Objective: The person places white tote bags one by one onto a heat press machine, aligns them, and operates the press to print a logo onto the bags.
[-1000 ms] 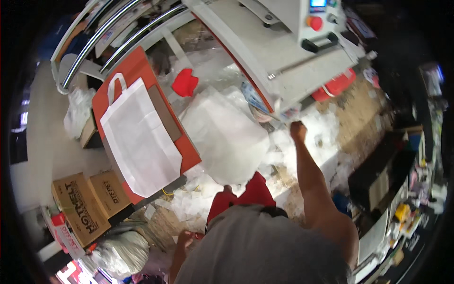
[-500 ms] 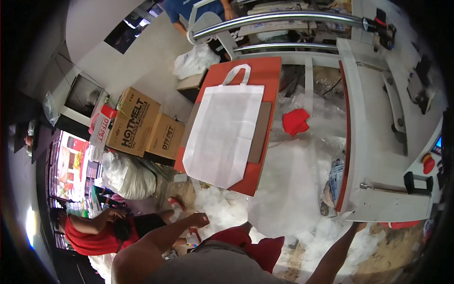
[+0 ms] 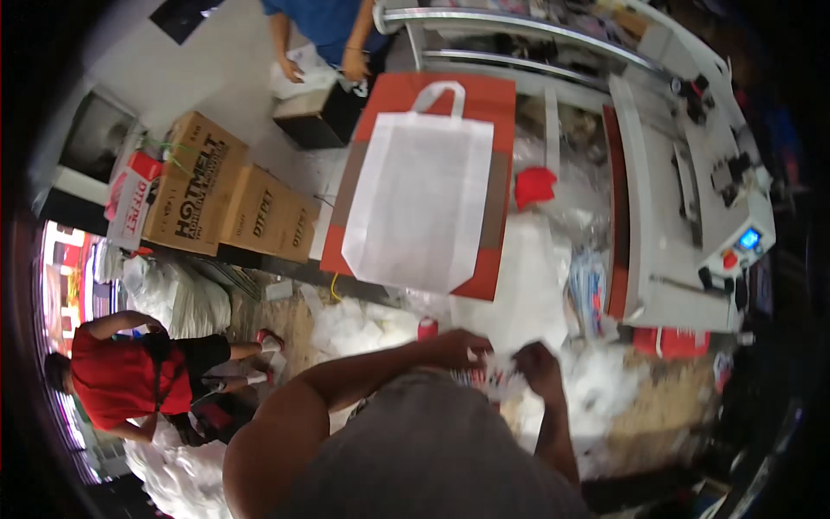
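Observation:
A white tote bag [image 3: 419, 199] lies flat on the red board [image 3: 477, 285], with its handle loop toward the far edge. A brownish pad [image 3: 494, 199] shows from under the bag. Close in front of my body, my left hand [image 3: 458, 346] and my right hand [image 3: 539, 368] are near each other with bent fingers. Between them is a thin, see-through sheet [image 3: 494, 379] with red and dark print, pinched by both hands. My arms and grey shirt hide part of the sheet. Both hands are apart from the bag and the board.
Right of the board stands a white press machine [image 3: 670, 216] with a lit control box [image 3: 739, 242]. A red cloth [image 3: 534, 186] lies beyond white sheeting. Cardboard boxes [image 3: 268, 216] stand left. A person in blue [image 3: 324, 30] is behind; another in red [image 3: 130, 376] is at left.
My two hands have come together in front of me, with the printed sheet now between them. The view has shifted. The person in blue now shows both hands by the white bundle.

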Action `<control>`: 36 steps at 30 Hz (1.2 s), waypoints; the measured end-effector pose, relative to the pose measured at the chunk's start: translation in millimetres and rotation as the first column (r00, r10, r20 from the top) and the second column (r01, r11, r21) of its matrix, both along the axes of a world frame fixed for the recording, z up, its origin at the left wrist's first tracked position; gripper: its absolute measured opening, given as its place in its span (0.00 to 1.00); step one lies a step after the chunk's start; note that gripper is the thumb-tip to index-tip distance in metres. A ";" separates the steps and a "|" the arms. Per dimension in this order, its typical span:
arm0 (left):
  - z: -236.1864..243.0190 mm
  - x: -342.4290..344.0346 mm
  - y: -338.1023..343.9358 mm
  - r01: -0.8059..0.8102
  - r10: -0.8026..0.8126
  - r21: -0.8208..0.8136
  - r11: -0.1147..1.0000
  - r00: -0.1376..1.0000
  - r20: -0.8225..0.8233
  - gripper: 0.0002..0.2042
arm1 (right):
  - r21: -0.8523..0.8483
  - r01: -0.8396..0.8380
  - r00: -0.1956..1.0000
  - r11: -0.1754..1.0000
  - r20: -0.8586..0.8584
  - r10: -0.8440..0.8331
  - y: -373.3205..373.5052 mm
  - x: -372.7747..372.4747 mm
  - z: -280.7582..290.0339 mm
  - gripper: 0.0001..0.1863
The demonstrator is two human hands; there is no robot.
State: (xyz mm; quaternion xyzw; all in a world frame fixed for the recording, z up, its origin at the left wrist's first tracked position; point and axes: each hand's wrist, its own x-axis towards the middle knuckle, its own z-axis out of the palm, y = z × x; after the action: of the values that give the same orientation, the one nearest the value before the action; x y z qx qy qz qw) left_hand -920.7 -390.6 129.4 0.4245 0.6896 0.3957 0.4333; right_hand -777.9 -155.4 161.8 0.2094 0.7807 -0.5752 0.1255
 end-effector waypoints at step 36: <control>10.6 -235.9 -141.6 -0.618 0.426 0.247 0.746 0.158 -0.891 0.28 | 0.816 0.190 0.863 0.546 -0.404 0.303 -143.2 -272.7 -16.6 0.32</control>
State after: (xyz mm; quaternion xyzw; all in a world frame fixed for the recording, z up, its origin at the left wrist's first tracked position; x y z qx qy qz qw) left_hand -1156.5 -532.2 140.0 0.2622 0.9404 0.1550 -0.1510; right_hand -1050.5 -298.6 145.2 0.0599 0.9688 -0.1624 -0.1772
